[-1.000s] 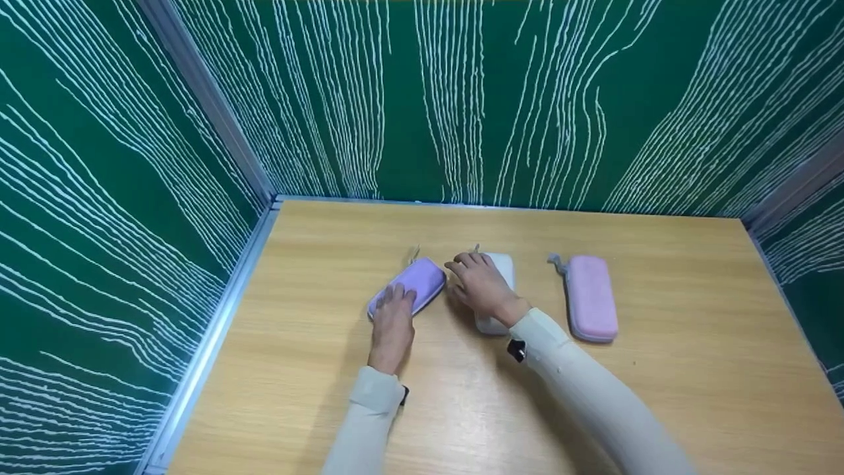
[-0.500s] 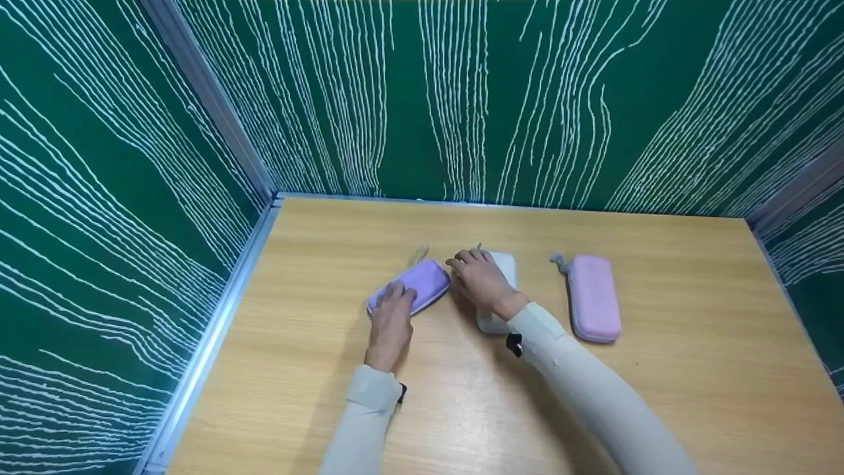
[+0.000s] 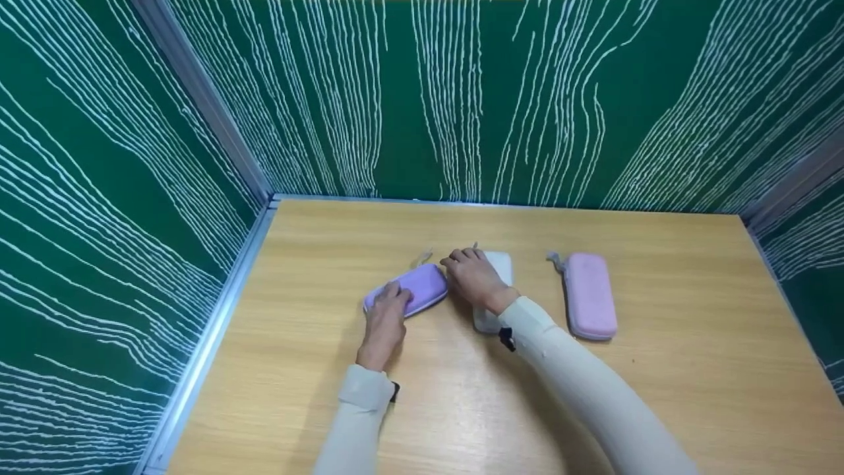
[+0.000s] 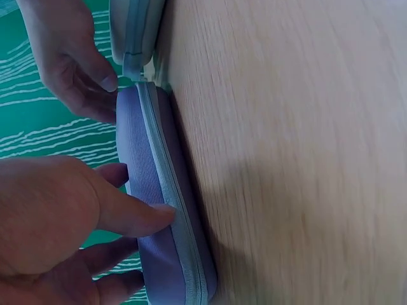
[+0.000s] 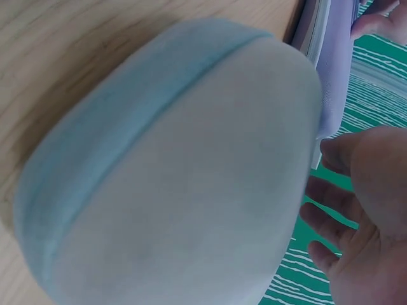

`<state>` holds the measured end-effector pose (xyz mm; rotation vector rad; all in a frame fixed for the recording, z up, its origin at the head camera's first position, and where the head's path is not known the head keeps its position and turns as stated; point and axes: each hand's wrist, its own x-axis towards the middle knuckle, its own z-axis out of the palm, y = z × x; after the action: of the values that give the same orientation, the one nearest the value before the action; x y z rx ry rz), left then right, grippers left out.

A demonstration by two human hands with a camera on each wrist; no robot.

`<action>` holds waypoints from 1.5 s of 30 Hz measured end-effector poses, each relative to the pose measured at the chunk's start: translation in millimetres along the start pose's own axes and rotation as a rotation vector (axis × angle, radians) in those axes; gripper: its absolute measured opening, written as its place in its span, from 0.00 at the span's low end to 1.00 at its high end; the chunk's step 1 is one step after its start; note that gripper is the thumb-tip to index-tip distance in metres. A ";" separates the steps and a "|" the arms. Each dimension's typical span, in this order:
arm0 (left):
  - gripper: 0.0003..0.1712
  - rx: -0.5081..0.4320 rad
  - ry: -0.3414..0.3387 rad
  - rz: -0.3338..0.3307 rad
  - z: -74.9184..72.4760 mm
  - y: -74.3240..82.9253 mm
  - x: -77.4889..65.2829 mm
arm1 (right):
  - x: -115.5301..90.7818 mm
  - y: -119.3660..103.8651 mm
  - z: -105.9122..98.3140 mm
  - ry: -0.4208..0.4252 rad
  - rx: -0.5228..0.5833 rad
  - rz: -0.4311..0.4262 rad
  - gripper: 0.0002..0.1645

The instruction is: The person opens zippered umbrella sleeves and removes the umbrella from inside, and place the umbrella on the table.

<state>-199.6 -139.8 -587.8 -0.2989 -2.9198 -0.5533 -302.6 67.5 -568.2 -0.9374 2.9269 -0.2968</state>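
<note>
A purple zip case (image 3: pixel 423 284) lies slanted on the table, its zip running along the side in the left wrist view. My left hand (image 3: pixel 386 323) grips its left part, thumb (image 4: pixel 149 219) on the zip side and fingers across the far side. My right hand (image 3: pixel 473 277) is at the case's right end, over a white zip case (image 3: pixel 499 267) that it partly covers. In the right wrist view its fingers (image 5: pixel 327 222) are loosely bent, the thumb near the purple case's corner; nothing is visibly held. The white case looks apart from the palm.
A pink zip case (image 3: pixel 591 295) with a grey strap (image 3: pixel 555 260) lies to the right. The wooden table (image 3: pixel 692 396) meets green walls (image 3: pixel 409 132) with white wavy lines at the back and sides.
The purple case has turned slightly clockwise, its right end coming lower, with my left hand moving a little left and down with it. My right hand has shifted slightly; the white and pink cases stay put.
</note>
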 end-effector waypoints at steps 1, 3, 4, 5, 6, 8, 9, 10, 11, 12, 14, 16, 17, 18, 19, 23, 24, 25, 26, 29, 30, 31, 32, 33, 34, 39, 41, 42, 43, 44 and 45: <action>0.26 -0.007 -0.006 0.005 -0.6 -1.1 0.2 | 1.3 -0.8 0.0 -0.007 0.001 0.001 0.22; 0.27 -0.013 -0.014 0.019 -1.4 -3.5 0.4 | 3.8 -2.4 0.1 -0.026 0.000 0.010 0.22; 0.27 -0.018 -0.021 0.024 -2.0 -4.7 0.3 | 5.3 -3.2 0.0 -0.036 -0.001 0.015 0.22; 0.28 -0.018 -0.029 0.029 -2.7 -5.8 0.2 | 6.8 -4.1 0.1 -0.044 -0.001 0.019 0.22; 0.28 -0.016 -0.034 0.035 -3.3 -7.1 0.2 | 8.5 -5.0 0.2 -0.052 -0.003 0.022 0.21; 0.28 -0.016 -0.040 0.044 -4.3 -9.8 -0.1 | 11.7 -6.9 0.4 -0.069 -0.007 0.022 0.21; 0.29 -0.017 -0.045 0.045 -4.8 -11.2 -0.3 | 13.1 -7.8 0.6 -0.075 -0.007 0.019 0.21; 0.29 -0.021 -0.050 0.045 -5.4 -12.2 -0.7 | 14.5 -8.7 0.8 -0.081 -0.007 0.015 0.21; 0.29 -0.026 -0.055 0.043 -5.9 -13.1 -0.9 | 15.8 -9.5 1.2 -0.086 -0.007 0.012 0.22; 0.29 -0.032 -0.061 0.040 -6.2 -14.0 -1.1 | 17.0 -10.2 1.8 -0.091 -0.007 0.008 0.22; 0.30 -0.038 -0.071 0.034 -6.4 -15.3 -1.6 | 18.8 -11.1 3.5 -0.096 -0.018 0.002 0.24; 0.31 -0.036 -0.082 0.028 -5.9 -16.0 -1.8 | 20.1 -11.6 5.9 -0.091 -0.052 -0.017 0.26; 0.31 -0.035 -0.086 0.027 -5.5 -16.4 -1.8 | 20.6 -11.6 7.2 -0.087 -0.072 -0.028 0.27; 0.31 -0.031 -0.086 0.029 -4.8 -16.8 -1.8 | 20.9 -11.7 8.3 -0.081 -0.089 -0.038 0.27; 0.31 -0.027 -0.086 0.031 -4.2 -17.0 -1.9 | 21.1 -11.8 9.3 -0.074 -0.105 -0.051 0.28; 0.31 -0.028 -0.088 0.036 -3.5 -16.8 -2.2 | 21.5 -11.8 11.4 -0.064 -0.125 -0.082 0.30; 0.32 -0.030 -0.090 0.039 -3.6 -16.7 -2.1 | 21.7 -11.7 11.4 -0.065 -0.119 -0.084 0.31; 0.32 -0.033 -0.094 0.042 -4.0 -16.4 -2.0 | 21.8 -11.3 11.3 -0.069 -0.111 -0.085 0.31; 0.32 -0.035 -0.098 0.046 -4.5 -16.0 -1.8 | 22.1 -10.8 11.1 -0.073 -0.102 -0.083 0.31; 0.33 -0.040 -0.106 0.061 -5.5 -15.9 -0.2 | 22.4 -8.6 10.0 -0.085 -0.068 -0.076 0.30; 0.33 -0.043 -0.109 0.067 -5.8 -16.0 0.2 | 22.3 -7.6 9.5 -0.091 -0.058 -0.072 0.30; 0.34 -0.046 -0.113 0.068 -6.2 -15.8 0.7 | 22.4 -6.6 9.0 -0.097 -0.049 -0.068 0.30; 0.34 -0.048 -0.114 0.071 -6.4 -15.8 1.1 | 22.4 -5.6 8.4 -0.102 -0.041 -0.066 0.30; 0.35 -0.052 -0.115 0.072 -6.8 -15.8 1.6 | 22.6 -4.5 7.9 -0.109 -0.035 -0.065 0.30; 0.35 -0.058 -0.117 0.070 -6.8 -16.1 1.6 | 23.0 -3.8 8.0 -0.115 -0.032 -0.066 0.30; 0.35 -0.074 -0.123 0.070 -8.4 -15.7 1.2 | 24.6 -2.0 8.1 -0.121 -0.023 -0.088 0.29; 0.35 -0.078 -0.128 0.072 -8.8 -16.1 1.0 | 25.0 -1.4 7.9 -0.120 -0.025 -0.097 0.30; 0.34 -0.080 -0.129 0.072 -8.7 -16.7 1.0 | 25.3 -1.1 7.9 -0.121 -0.026 -0.102 0.30; 0.34 -0.087 -0.133 0.070 -8.8 -17.4 0.7 | 25.7 -1.0 7.9 -0.124 -0.026 -0.107 0.30; 0.34 -0.094 -0.134 0.068 -8.7 -18.3 0.3 | 25.8 -0.9 8.0 -0.127 -0.021 -0.111 0.30; 0.34 -0.098 -0.132 0.073 -8.6 -19.3 -0.3 | 26.0 -0.7 8.3 -0.126 -0.020 -0.120 0.29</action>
<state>-202.7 -160.7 -586.6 -0.4691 -2.9984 -0.6926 -322.4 50.5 -576.0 -1.0950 2.7702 -0.2061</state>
